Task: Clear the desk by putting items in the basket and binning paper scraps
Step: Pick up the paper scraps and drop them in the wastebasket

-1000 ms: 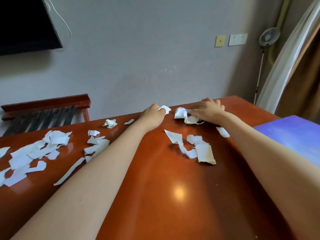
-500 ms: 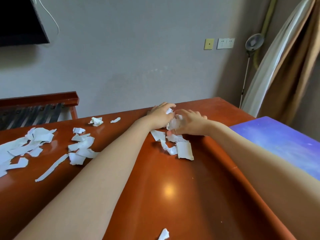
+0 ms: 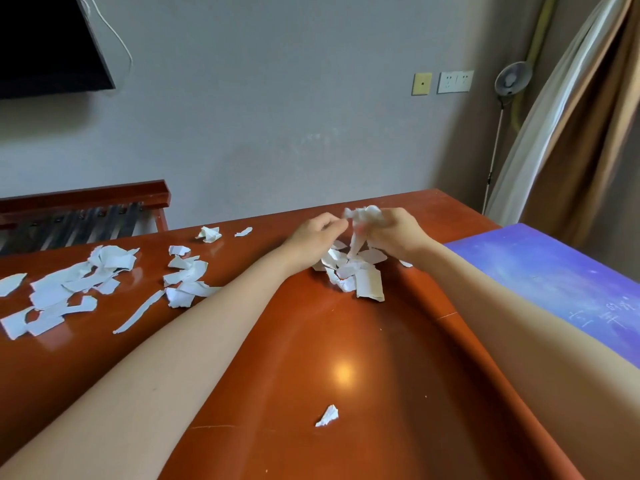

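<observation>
Torn white paper scraps lie on the red-brown desk point(image 3: 311, 358). My right hand point(image 3: 398, 233) is closed around a crumpled bunch of scraps point(image 3: 363, 216), held just above a small pile of scraps point(image 3: 356, 271) near the far edge. My left hand point(image 3: 315, 237) sits right beside it, fingers pinched together at the bunch; whether it grips any paper is unclear. A larger spread of scraps point(image 3: 65, 289) covers the desk's left side, with another cluster point(image 3: 187, 275) nearer the middle. One small scrap point(image 3: 327, 415) lies close to me. No basket or bin is in view.
A purple-blue sheet or pad point(image 3: 554, 282) lies on the desk's right side under my right forearm. A wooden rack point(image 3: 83, 209) stands behind the desk at left. A dark screen point(image 3: 45, 43) hangs on the wall; a fan and curtain stand at right.
My hands came together at the far edge, gathering scraps into my right hand, which has lifted the bunch off the desk. The view shifted so a small near scrap now shows.
</observation>
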`<state>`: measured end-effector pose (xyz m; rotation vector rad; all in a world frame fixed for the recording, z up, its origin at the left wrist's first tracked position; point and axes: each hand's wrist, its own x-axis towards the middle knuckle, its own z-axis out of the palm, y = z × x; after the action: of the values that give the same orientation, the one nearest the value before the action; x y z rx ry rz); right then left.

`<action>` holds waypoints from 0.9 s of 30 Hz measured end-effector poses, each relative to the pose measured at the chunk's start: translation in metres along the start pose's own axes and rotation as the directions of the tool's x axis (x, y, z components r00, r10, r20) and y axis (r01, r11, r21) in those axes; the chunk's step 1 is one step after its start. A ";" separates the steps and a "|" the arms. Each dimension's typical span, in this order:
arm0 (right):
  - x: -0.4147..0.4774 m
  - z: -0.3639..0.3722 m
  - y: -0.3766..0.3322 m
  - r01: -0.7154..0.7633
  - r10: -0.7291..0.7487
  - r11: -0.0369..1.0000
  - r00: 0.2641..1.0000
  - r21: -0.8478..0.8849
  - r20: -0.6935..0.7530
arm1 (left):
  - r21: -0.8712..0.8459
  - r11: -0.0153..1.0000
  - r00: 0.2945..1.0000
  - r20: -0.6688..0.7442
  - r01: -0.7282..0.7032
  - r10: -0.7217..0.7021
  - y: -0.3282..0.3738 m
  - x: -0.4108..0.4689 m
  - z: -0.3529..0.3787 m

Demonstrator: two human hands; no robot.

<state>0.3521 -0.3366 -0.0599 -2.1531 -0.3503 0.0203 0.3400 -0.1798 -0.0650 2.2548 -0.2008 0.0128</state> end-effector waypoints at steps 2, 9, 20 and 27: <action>-0.006 -0.007 -0.002 -0.028 0.052 0.981 0.991 0.193 -0.120 | 0.022 1.000 0.997 0.073 -0.014 0.012 0.001 -0.011 0.002; -0.025 -0.018 -0.007 -0.293 0.307 0.952 0.917 0.093 -0.254 | 0.292 0.947 0.981 0.177 -0.133 0.083 0.014 -0.042 0.017; -0.027 -0.010 -0.008 -0.436 0.338 0.802 0.895 -0.408 -0.291 | -0.102 0.988 0.992 -0.074 -0.114 0.107 0.026 -0.064 0.001; -0.028 -0.016 -0.017 -0.484 0.421 0.751 0.875 -0.450 -0.239 | -0.086 0.996 0.982 -0.188 -0.004 -0.012 0.023 -0.071 -0.014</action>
<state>0.3231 -0.3480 -0.0405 -2.6951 0.2925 0.0814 0.2677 -0.1732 -0.0435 2.1526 -0.0932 0.2105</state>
